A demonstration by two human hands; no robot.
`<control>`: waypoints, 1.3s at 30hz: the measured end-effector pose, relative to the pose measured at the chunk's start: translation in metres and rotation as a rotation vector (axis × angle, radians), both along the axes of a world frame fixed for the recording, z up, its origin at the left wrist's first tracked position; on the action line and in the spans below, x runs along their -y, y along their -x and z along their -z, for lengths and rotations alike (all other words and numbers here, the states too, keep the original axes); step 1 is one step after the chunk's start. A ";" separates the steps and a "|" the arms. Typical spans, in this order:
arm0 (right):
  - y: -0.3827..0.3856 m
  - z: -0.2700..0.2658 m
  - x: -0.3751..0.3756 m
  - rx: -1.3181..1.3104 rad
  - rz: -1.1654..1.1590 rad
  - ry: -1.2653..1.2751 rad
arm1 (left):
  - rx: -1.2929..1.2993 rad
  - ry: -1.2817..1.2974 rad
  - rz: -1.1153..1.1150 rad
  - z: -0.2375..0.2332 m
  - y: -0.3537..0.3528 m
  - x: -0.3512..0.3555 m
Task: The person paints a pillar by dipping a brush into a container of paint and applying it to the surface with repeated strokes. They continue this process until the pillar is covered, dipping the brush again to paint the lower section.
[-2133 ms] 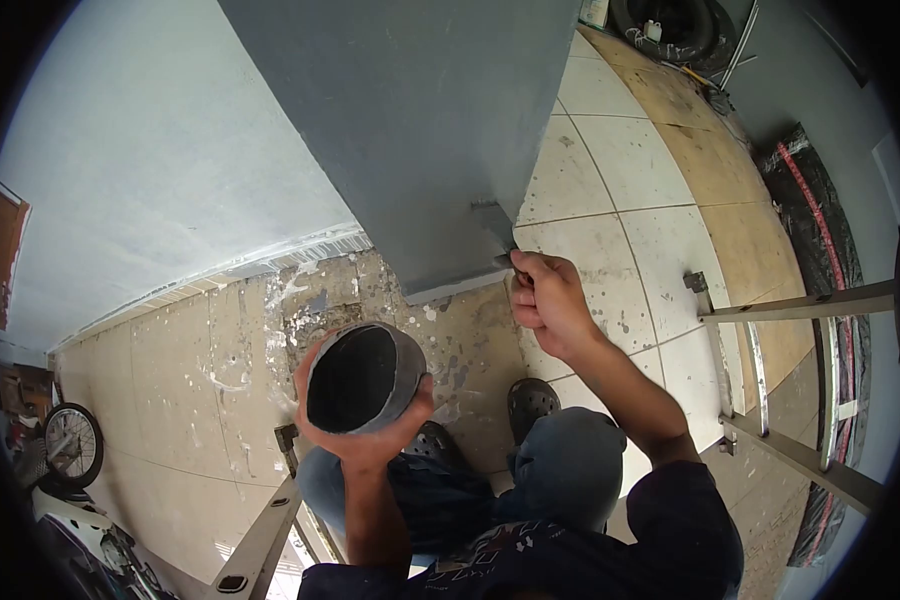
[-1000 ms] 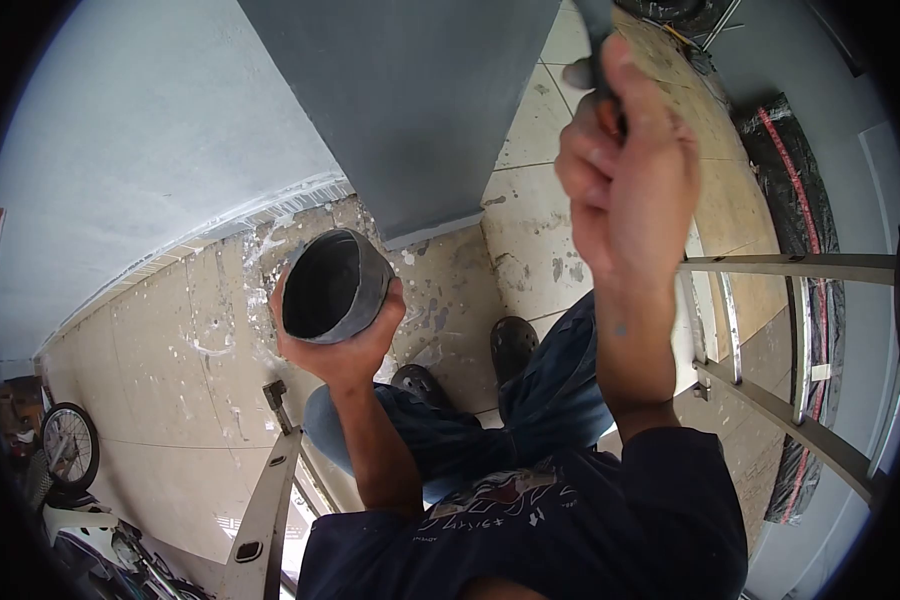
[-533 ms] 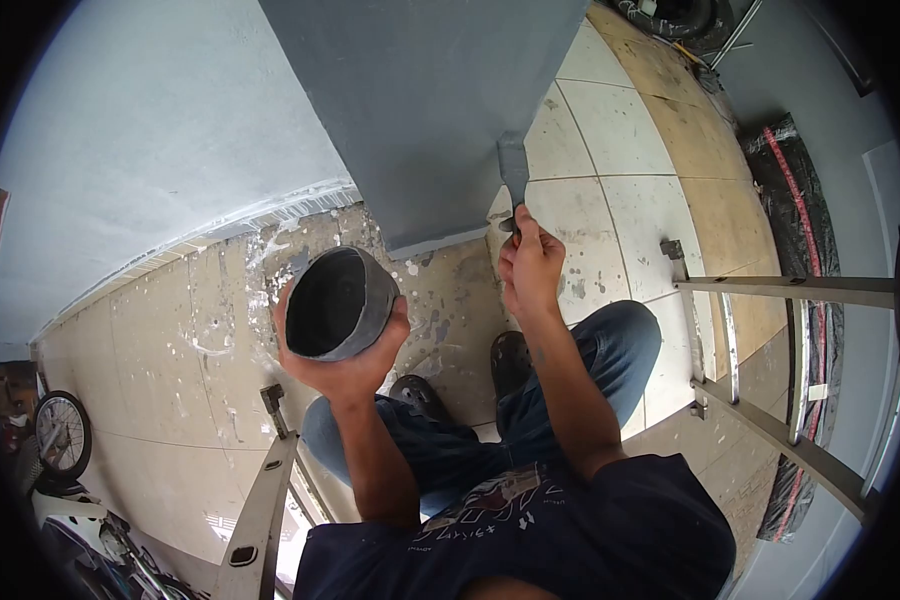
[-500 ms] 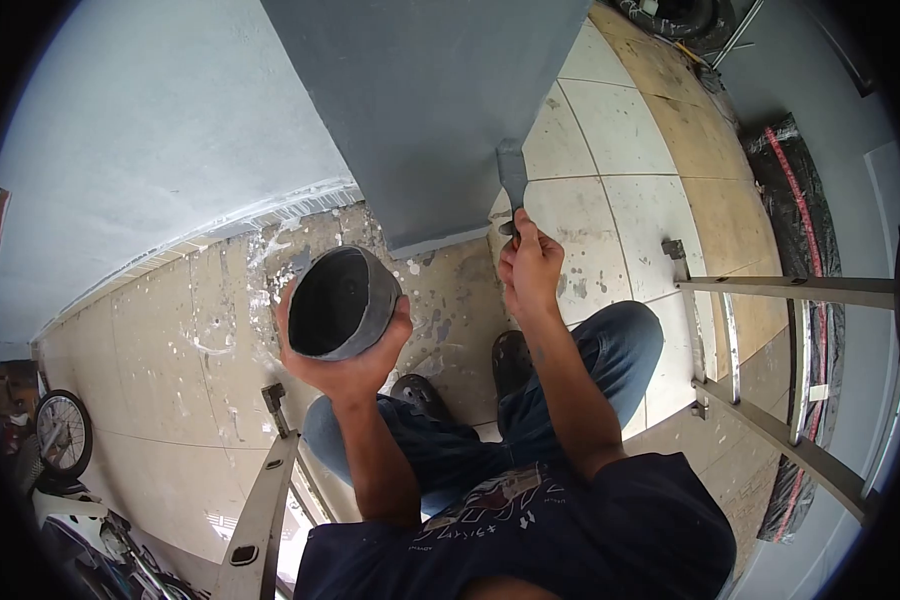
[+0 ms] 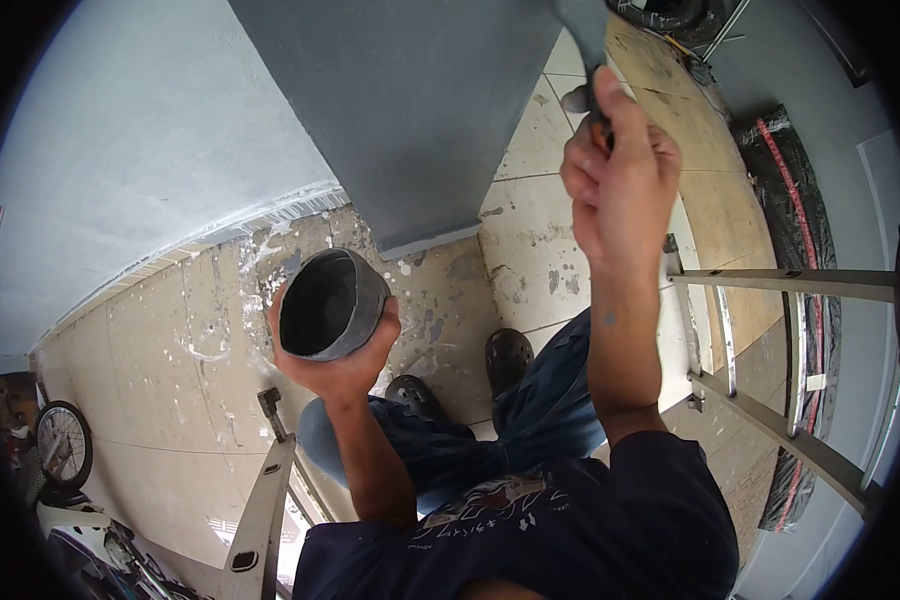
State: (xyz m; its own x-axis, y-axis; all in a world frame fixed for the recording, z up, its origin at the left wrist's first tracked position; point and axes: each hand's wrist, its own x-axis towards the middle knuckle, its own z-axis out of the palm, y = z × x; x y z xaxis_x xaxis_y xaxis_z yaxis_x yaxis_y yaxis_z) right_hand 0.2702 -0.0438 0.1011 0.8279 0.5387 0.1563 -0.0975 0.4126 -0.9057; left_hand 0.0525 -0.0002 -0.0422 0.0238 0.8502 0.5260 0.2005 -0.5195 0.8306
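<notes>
A round paint container (image 5: 332,303), its inside coated dark grey, is tilted in my left hand (image 5: 342,368), which is wrapped round its lower side. My right hand (image 5: 625,170) is raised at the upper right, its fingers closed on the handle of a paintbrush (image 5: 588,45). Grey paint covers the brush, and its head lies near the right edge of the dark grey wall column (image 5: 400,110). How far the bristles touch the column is blurred.
Metal ladder parts stand on both sides, left (image 5: 260,510) and right (image 5: 785,283). A bicycle wheel (image 5: 64,445) is at the far left. A black wrapped bundle (image 5: 790,200) leans along the right wall. Paint spots mark the tiled floor (image 5: 160,370) around my shoes (image 5: 510,358).
My right hand and the brush have moved up and to the right, higher along the column's edge. My left hand with the container has shifted slightly left.
</notes>
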 end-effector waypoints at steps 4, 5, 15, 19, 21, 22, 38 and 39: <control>-0.002 0.090 0.013 -0.268 0.015 0.099 | 0.057 0.051 0.014 -0.004 -0.001 0.001; 0.005 0.109 0.017 -0.378 0.028 0.151 | 0.056 0.051 0.008 -0.003 -0.001 0.001; -0.004 0.119 0.022 -0.520 0.006 0.271 | 0.019 0.051 0.037 -0.001 -0.003 -0.003; -0.003 0.060 0.026 -0.229 0.060 0.096 | 0.021 0.062 0.020 0.002 -0.005 -0.004; -0.001 0.017 0.026 0.104 0.178 0.033 | 0.005 0.053 0.025 0.000 -0.006 -0.002; -0.003 0.002 0.027 0.294 0.231 0.022 | -0.009 0.039 0.031 -0.001 -0.007 -0.003; -0.011 0.163 0.039 0.927 0.223 0.763 | 0.033 0.044 0.041 -0.006 -0.005 0.003; -0.013 0.153 0.040 0.924 0.220 0.766 | 0.032 0.035 0.044 -0.005 -0.003 0.003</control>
